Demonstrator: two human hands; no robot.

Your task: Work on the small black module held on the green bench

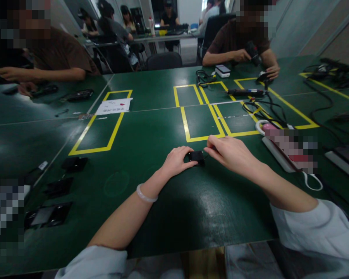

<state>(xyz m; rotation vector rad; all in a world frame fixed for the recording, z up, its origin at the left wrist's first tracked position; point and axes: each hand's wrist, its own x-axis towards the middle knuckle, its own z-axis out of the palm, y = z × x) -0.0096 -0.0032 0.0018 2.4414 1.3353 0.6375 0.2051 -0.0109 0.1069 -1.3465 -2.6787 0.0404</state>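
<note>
A small black box-shaped part [196,156] rests on the green tabletop in front of me. My left hand [178,159] grips it from the left, thumb on the near side and fingers on the far side. At the part's right end, my right hand [225,151] is closed in a pinch. A thin dark piece shows at those fingertips, too small to name. Over to the left lie several black parts, among them a small black block [74,164], a dark piece [58,187] and a black plastic-looking packet [48,215].
Yellow tape rectangles [205,138] mark the green table [151,217]. A white paper [114,105] lies at the left one. Black cables [267,106] and a phone-like object [290,151] are on the right. Across the table, a person holds a dark power tool [252,52]; another person sits at left.
</note>
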